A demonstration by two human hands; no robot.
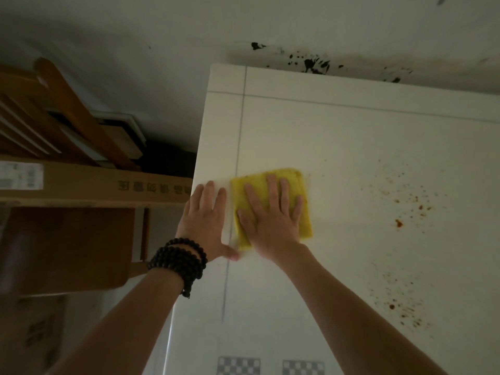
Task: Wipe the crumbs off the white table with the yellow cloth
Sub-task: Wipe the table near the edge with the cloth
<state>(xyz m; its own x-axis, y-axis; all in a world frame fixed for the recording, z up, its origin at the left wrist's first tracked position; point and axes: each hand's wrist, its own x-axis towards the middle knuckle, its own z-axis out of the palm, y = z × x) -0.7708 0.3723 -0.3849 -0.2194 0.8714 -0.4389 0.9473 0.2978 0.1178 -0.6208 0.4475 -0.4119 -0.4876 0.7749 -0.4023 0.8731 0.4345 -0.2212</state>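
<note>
A folded yellow cloth [292, 182] lies flat on the white table [338, 136] near its left edge. My right hand [270, 220] presses down on the cloth with the fingers spread. My left hand [205, 220] lies flat on the table's left edge, just beside the cloth, fingers apart and holding nothing; black bead bracelets circle its wrist. Brown and orange crumbs [408, 209] are scattered over the right part of the table, with a second patch of crumbs [400, 307] nearer to me.
A long cardboard box [94, 185] and a wooden chair [67, 247] stand close to the table's left side. The wall behind has black stains [313, 63]. Two checkered markers [270, 365] sit at the table's near edge.
</note>
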